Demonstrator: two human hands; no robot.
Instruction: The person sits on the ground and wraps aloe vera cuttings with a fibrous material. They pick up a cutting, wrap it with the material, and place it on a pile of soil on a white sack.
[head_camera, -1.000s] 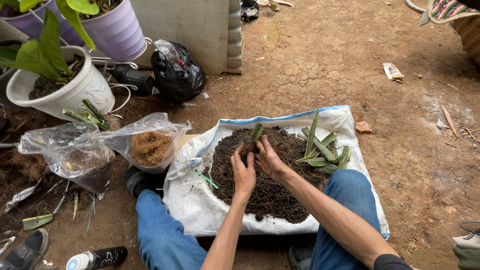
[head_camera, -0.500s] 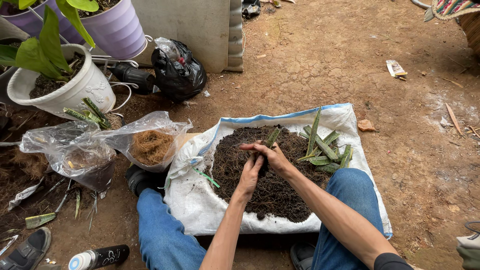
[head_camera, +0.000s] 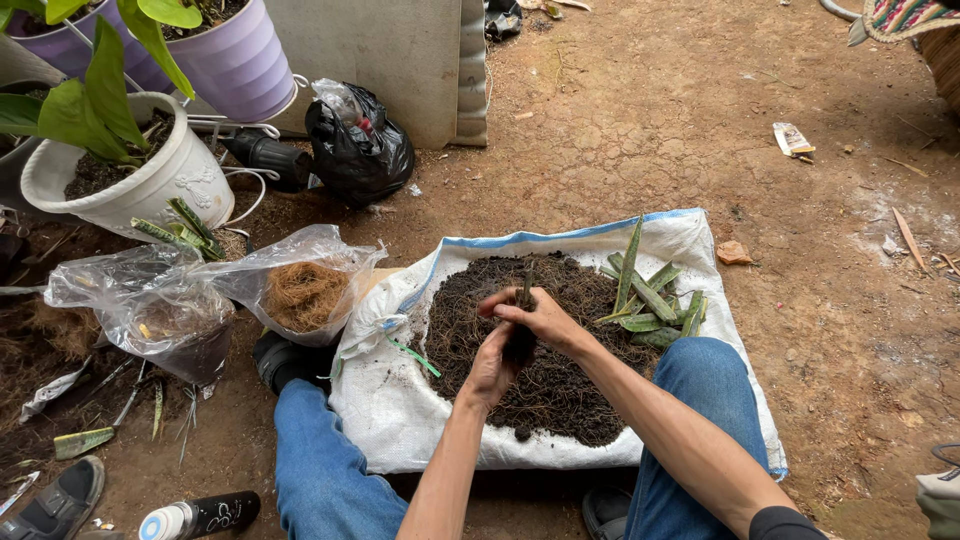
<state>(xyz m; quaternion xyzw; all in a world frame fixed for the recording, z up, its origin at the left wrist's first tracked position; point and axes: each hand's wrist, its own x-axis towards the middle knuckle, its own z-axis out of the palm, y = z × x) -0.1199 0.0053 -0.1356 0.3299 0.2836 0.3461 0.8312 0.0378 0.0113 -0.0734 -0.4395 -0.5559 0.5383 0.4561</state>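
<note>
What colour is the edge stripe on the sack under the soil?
Blue stripe on the white sack, head view.

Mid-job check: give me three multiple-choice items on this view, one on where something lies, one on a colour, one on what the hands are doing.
1. Where are the cut green leaves?
A. on the sack, right of the soil
B. in the white pot
C. in the black bag

2. What colour is the sack's top edge?
A. red
B. blue
C. yellow

3. What are the hands doing?
A. resting on the knees
B. both lifting the purple pot
C. together over the soil, holding a dark clump and a stem

Answers:
1 A, the leaves lie beside the soil on the sack's right part.
2 B, a blue stripe runs along the top.
3 C, the left hand and right hand meet around a clump above the soil.
</note>
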